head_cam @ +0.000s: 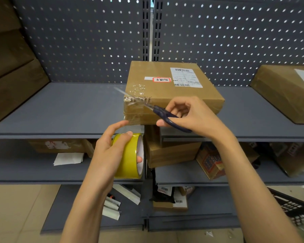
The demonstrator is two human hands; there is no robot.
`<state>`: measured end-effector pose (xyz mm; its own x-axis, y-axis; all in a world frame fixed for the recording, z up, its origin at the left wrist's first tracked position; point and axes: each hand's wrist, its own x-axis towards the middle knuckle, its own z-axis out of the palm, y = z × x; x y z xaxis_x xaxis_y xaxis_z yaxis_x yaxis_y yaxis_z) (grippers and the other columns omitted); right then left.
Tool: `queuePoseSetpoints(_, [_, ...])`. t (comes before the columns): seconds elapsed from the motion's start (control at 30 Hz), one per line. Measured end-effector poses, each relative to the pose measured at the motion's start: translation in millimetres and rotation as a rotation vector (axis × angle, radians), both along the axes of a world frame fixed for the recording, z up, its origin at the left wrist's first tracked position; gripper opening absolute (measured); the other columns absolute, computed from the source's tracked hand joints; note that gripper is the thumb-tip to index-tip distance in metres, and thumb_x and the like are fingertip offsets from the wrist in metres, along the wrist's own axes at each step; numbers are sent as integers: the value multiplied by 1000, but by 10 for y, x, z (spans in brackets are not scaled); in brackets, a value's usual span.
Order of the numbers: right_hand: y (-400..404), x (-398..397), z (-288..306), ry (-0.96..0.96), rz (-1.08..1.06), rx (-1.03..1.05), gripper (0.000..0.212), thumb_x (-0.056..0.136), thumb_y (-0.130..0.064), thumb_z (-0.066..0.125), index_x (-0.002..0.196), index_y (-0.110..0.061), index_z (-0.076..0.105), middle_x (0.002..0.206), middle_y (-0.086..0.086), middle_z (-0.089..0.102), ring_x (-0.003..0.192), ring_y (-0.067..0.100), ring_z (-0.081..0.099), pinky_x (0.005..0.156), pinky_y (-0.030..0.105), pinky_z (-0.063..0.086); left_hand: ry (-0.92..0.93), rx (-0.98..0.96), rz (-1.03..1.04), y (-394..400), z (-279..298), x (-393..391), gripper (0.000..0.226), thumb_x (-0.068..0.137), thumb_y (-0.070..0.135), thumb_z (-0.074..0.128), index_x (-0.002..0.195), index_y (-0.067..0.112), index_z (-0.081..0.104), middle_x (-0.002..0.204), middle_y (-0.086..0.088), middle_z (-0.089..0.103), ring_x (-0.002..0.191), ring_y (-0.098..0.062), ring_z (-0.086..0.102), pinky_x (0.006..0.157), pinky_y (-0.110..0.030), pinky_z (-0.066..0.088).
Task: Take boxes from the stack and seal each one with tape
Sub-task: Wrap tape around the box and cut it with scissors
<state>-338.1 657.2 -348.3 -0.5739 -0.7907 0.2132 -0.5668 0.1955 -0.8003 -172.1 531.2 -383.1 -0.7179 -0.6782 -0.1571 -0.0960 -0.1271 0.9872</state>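
A brown cardboard box (167, 92) with a white shipping label and a red-framed sticker lies on the upper grey shelf (60, 111). Clear tape covers its near left corner. My left hand (111, 151) grips a yellow tape roll (130, 155) just below the shelf edge, and a clear strip runs from the roll up to the box corner. My right hand (191, 116) holds dark-handled scissors (158, 111); their blades are apart and point up-left across the taped corner.
Stacked brown boxes (11, 67) stand at the far left and another box (286, 92) at the right of the same shelf. Lower shelves hold several cartons, papers and packets. A black basket (291, 207) sits at the lower right. Pegboard backs the shelves.
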Motion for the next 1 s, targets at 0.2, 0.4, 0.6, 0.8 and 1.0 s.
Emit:
queuePoseSetpoints(0.2, [160,-137,31,86,-471,-298,26,74,-33,80,86,-15,65,69,-13,60,57,-6,49,55,10,41,30,-2,-66,90,51,-21,28,94,21,56,114,40,60,100,-12,63,47,-19,64,46,-23,52])
queuePoseSetpoints(0.4, [601,-418,-55,278,-859,-261,30,88,-30,65,109,-8,65,91,-5,63,82,6,58,74,18,46,38,-13,-157,250,75,-114,29,93,26,57,117,41,60,105,-6,66,52,-22,67,52,-27,53])
queuePoseSetpoints(0.6, [912,-636,-325,371,-1040,132,29,91,-27,63,104,-1,67,102,20,65,96,37,59,77,40,45,23,-55,-239,402,78,-235,36,91,32,58,125,44,52,117,1,62,76,-28,70,66,-32,57])
queuePoseSetpoints(0.8, [933,-589,-457,306,-1051,290,26,90,-20,65,101,3,67,102,22,66,98,39,58,71,33,36,35,-3,-263,531,126,-289,36,93,24,57,128,35,52,104,6,61,50,-20,67,48,-22,51])
queuePoseSetpoints(1.0, [882,-605,-556,281,-1056,326,28,90,-20,65,107,2,65,107,20,64,101,35,58,71,31,35,41,-19,-251,576,162,-295,35,93,22,56,127,30,51,94,8,58,46,-12,64,43,-18,47])
